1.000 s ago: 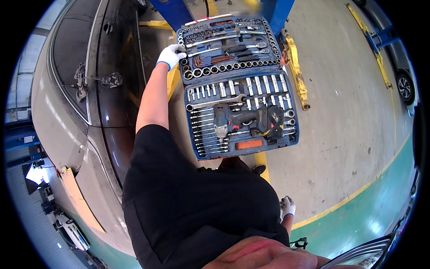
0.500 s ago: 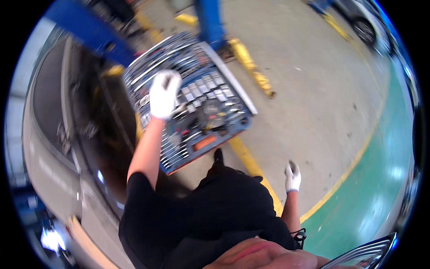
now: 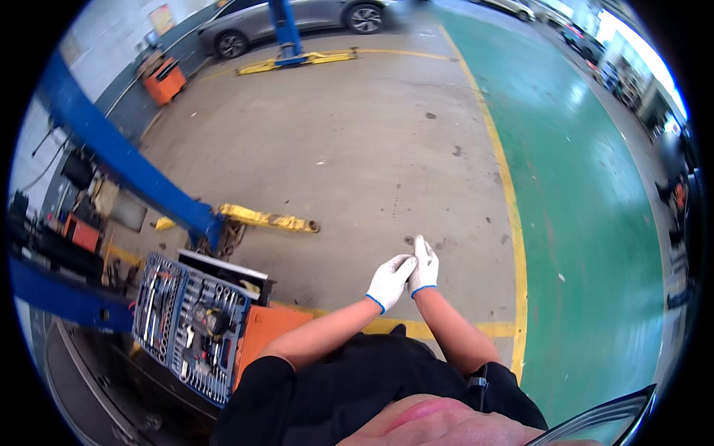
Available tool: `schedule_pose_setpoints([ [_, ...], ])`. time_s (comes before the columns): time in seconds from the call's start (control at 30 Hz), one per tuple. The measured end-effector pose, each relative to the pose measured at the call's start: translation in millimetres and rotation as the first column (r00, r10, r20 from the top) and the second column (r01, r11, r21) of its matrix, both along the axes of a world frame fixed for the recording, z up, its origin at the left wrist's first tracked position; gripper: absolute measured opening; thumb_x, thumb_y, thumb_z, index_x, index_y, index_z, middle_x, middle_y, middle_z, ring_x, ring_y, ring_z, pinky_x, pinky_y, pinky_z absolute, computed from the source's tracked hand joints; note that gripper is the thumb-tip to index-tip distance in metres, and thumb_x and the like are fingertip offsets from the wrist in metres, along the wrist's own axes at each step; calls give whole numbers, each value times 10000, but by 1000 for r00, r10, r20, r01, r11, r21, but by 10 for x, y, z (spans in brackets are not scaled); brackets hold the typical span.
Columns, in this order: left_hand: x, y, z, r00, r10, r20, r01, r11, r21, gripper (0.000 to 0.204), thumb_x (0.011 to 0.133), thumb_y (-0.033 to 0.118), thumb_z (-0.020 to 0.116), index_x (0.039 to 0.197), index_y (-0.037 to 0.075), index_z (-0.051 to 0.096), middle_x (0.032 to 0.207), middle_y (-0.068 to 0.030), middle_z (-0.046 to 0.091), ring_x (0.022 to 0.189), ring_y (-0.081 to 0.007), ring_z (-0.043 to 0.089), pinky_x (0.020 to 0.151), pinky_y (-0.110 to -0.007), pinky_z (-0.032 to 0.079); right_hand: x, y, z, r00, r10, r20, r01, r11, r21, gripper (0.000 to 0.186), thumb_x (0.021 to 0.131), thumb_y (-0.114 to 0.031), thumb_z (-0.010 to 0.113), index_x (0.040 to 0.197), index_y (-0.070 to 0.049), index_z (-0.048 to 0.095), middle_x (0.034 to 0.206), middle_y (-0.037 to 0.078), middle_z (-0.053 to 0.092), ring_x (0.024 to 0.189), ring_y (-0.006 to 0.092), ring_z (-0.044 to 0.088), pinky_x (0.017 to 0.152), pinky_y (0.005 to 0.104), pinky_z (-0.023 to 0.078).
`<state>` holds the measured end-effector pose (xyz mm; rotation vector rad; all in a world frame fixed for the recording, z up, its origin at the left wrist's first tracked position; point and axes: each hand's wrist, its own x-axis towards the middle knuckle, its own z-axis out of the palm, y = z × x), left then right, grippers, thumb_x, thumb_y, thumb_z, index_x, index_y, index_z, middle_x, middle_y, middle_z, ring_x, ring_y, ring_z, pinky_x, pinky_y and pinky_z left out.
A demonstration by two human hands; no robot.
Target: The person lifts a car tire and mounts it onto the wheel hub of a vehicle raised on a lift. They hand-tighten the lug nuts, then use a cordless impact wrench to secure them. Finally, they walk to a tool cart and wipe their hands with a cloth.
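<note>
Both hands wear white knit gloves with blue cuffs and meet in front of my body, above the concrete floor. My left hand [image 3: 390, 283] comes in from the left, fingers bent and pressed toward the other palm. Against its fingertips, my right hand [image 3: 424, 267] is held with fingers pointing up and curled together. Anything between them is hidden by the gloves. Left of my left forearm lies an open blue tool case [image 3: 177, 336] with sockets, wrenches and ratchets in fitted slots. It rests on an orange-topped cart [image 3: 271, 331], apart from both hands.
A blue lift post [image 3: 137, 160] with a yellow arm [image 3: 268, 218] stands beyond the cart. A car [image 3: 82, 379] is close at lower left, a grey car [image 3: 297, 26] at the back. Yellow lines [image 3: 513, 223] border the green floor [image 3: 580, 201] on the right.
My view has swung to the right, away from the tool case. My left hand has left the space over the case and come together with my right hand, which was hanging apart.
</note>
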<state>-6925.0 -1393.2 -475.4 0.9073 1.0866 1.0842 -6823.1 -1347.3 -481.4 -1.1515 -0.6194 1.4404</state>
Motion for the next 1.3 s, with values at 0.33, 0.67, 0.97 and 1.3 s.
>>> schedule_pose_setpoints([
  [0.33,804,179,-480,992,-129,4,119,906,-406,740,1097,654,383,1592,114,485,1509,-68,587,1307,-208,566,1074,-389,444,897,444,-1097,903,-19,430,77,990,-118,508,980,-336,673,1281,73,693,1163,199,747,1025,264,694,915,381,550],
  [0.67,475,188,-172,938,-268,-220,257,963,-80,573,1165,421,370,1458,1,628,1275,-37,714,1034,-163,597,953,-318,487,972,1255,-1351,755,-103,647,195,978,-71,472,990,-353,664,1184,71,739,1097,228,780,1016,321,730,937,393,555],
  [0.97,72,-58,322,966,-257,-19,244,937,-251,490,1171,240,414,1582,-28,426,1594,-100,508,1266,-158,625,1123,-332,480,995,1325,-1195,685,-122,718,242,968,-67,465,974,-358,638,1125,67,749,1053,230,783,971,336,739,901,414,560],
  [1.3,-458,452,-480,980,83,-183,-86,996,-11,546,1019,217,688,1490,-10,530,1214,-65,691,951,-184,679,867,-345,554,612,1160,-1651,752,256,608,-65,946,-318,741,975,-599,632,1303,63,683,1249,282,727,1194,370,687,1009,433,529],
])
